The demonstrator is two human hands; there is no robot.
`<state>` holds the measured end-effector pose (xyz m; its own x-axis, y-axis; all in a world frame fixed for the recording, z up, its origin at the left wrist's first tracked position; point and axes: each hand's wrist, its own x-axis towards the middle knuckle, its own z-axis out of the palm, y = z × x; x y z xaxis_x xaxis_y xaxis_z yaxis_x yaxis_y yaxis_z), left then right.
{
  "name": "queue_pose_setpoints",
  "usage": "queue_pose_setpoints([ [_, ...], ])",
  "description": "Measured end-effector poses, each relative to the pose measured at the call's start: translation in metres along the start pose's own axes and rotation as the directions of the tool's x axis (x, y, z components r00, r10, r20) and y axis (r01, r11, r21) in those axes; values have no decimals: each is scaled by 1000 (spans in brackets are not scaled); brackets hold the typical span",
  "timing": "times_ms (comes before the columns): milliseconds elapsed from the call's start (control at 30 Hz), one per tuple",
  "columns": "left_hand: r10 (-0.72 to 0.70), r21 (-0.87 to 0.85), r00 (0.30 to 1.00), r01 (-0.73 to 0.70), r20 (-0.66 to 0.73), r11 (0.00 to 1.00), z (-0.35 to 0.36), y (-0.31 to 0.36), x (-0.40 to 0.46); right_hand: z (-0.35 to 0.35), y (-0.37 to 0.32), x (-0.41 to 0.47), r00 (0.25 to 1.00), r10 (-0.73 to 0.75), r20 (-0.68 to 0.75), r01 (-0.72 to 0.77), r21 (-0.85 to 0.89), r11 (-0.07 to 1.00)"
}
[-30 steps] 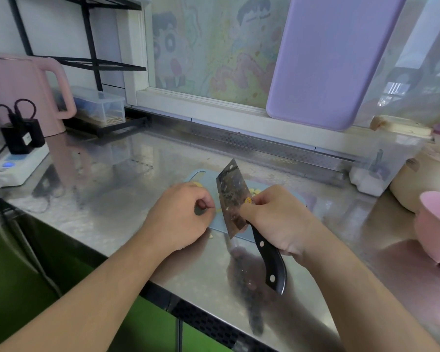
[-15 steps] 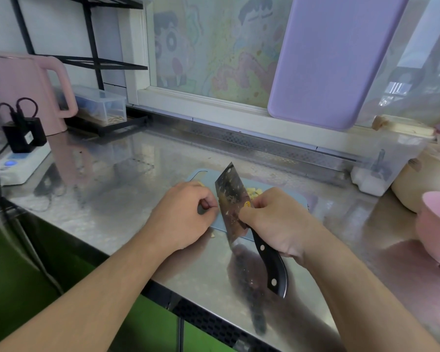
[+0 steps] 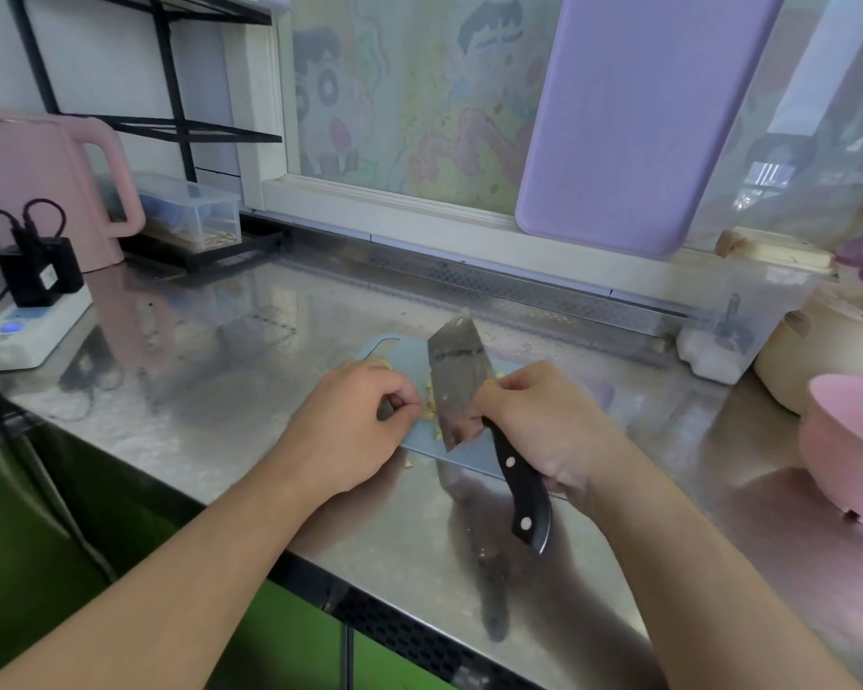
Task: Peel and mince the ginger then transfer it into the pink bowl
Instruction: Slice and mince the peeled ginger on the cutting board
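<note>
No brand, label or writing is legible on any item. One cleaver (image 3: 457, 385) is present: a broad rectangular steel blade, smeared and flecked, with a black handle carrying two visible pale rivets. The right hand (image 3: 549, 430) grips the handle where it meets the blade, fingers curled round it, and the blade tilts up over the board. One small pale blue cutting board (image 3: 474, 460), rectangular with rounded corners and a slot handle at its far left corner, lies flat on the stainless steel bench (image 3: 230, 371). The minced ginger (image 3: 430, 408) lies as small pale yellow bits on the board between the two hands; one bit lies off the board on the bench, near its front left edge. The left hand (image 3: 350, 430) rests at the board's left edge with fingers curled; what it pinches, if anything, cannot be told. One pink bowl (image 3: 848, 450), round and matt, stands at the bench's right edge, well apart from the board. One lilac board (image 3: 638, 117) leans upright against the window.
</note>
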<state>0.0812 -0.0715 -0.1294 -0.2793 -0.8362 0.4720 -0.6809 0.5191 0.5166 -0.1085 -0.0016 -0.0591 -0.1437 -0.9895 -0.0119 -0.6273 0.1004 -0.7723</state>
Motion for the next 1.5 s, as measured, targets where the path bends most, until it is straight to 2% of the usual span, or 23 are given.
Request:
queue_pose_setpoints([
  [133, -54, -21, 996, 53, -74, 998, -4, 4, -2, -9, 0, -1, 1000, 24, -10, -23, 123, 992],
  [300, 103, 87, 994, -98, -49, 991, -1, 10, -7, -9, 2, -1, 1000, 10, 27, -13, 137, 990],
  [467, 121, -116, 992, -126, -44, 985, -1, 9, -6, -11, 0, -3, 999, -4, 33, -1, 132, 991],
  [600, 138, -76, 987, -144, -85, 987, -5, 13, -8, -12, 2, -2, 999, -30, 33, 27, 83, 996],
  [767, 120, 23, 991, -121, 67, 992, -7, 14, -5, -11, -3, -6, 991, -101, 90, 100, 8, 995],
  [833, 80, 20, 993, -82, 83, 996, -7, 15, -5, -12, -4, -8, 991, -105, 89, 106, -11, 994],
  [967, 43, 14, 999, -43, 3, 999, -8, 15, -7, -15, -5, -8, 994, -96, 53, 95, 16, 995],
  [1100, 99, 17, 989, -98, -108, 995, -7, 11, -7, -17, -4, -7, 996, -82, 44, 80, 43, 996],
  [1167, 69, -53, 985, -78, -157, 996, -10, 12, -8, -16, -3, -7, 997, -67, 40, 64, 69, 996],
  [1233, -13, -192, 995, -6, -100, 981, -15, 16, -11, -16, -2, -6, 998, -44, 37, 40, 113, 993],
  [1300, -32, -301, 998, 49, 61, 953, -20, 21, -13, -17, 0, -5, 1000, -21, 23, 17, 157, 988],
  [1400, 14, -291, 968, 61, 250, 955, -25, 27, -17, -18, 1, -3, 1000, -9, 4, 8, 185, 983],
  [1500, 44, -248, 944, 41, 327, 968, -26, 29, -18, -19, 3, -1, 1000, -6, 7, 4, 212, 977],
])
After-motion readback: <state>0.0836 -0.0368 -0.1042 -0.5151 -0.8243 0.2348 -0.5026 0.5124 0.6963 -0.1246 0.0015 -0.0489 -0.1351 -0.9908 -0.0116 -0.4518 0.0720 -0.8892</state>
